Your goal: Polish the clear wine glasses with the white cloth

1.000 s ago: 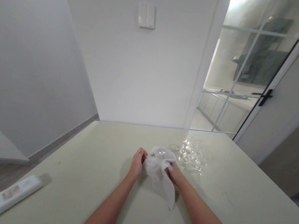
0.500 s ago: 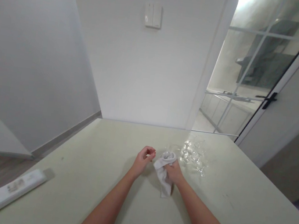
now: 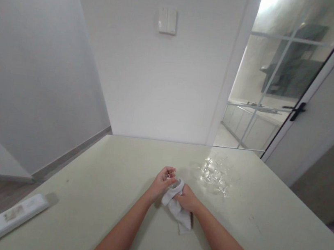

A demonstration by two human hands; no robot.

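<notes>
My right hand (image 3: 187, 198) is closed on a white cloth (image 3: 178, 210), which bunches up at the fingers and hangs down to the table. Close beside it, my left hand (image 3: 161, 183) has its fingers curled round a small clear piece (image 3: 171, 177), only partly visible; its exact kind I cannot make out. The cloth's upper edge meets the thumb side of my left hand. Just to the right and farther back lies a heap of clear, shiny pieces (image 3: 216, 175) like glass or plastic.
Both forearms rest over a pale table (image 3: 110, 175). A long white power strip-like bar (image 3: 6, 218) lies at its left front edge. Behind the table stands a white wall with a light switch (image 3: 167, 20); a glazed door (image 3: 272, 82) is at the right.
My right hand has moved left with the cloth, closing the gap to my left hand. A clear piece now shows in my left hand's fingers. The view has shifted slightly.
</notes>
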